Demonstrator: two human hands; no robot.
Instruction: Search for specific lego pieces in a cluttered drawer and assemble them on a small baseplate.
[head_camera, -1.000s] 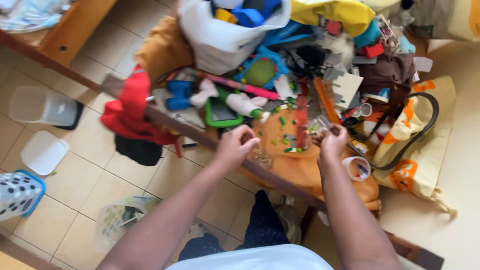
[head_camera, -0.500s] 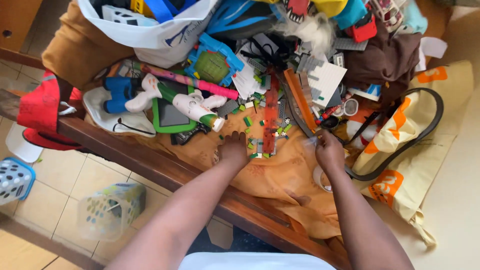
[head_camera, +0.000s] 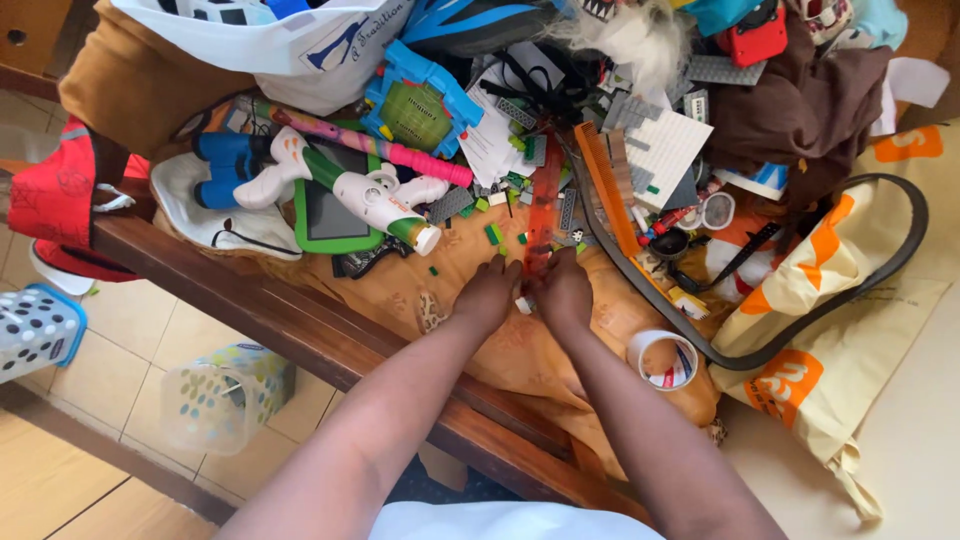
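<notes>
My left hand (head_camera: 488, 297) and my right hand (head_camera: 565, 293) meet over an orange cloth (head_camera: 470, 265), fingertips together on a small white brick piece (head_camera: 524, 303). Just beyond the fingers lies a long orange-red strip (head_camera: 544, 208) with small green bricks (head_camera: 494, 234) scattered beside it. A white and green toy figure (head_camera: 360, 192) lies to the left, over a green-framed tablet (head_camera: 322, 217). How firmly either hand holds the small piece cannot be told.
A heap of toys, a white bag (head_camera: 300, 50), an orange comb (head_camera: 610, 190), a tape roll (head_camera: 663, 359) and an orange-and-cream tote (head_camera: 840, 340) crowd the surface. The wooden table edge (head_camera: 250, 300) runs diagonally. Plastic baskets (head_camera: 225, 395) stand on the tiled floor.
My two hands have come together from apart, meeting at the small white piece. The view has shifted closer and slightly left over the pile.
</notes>
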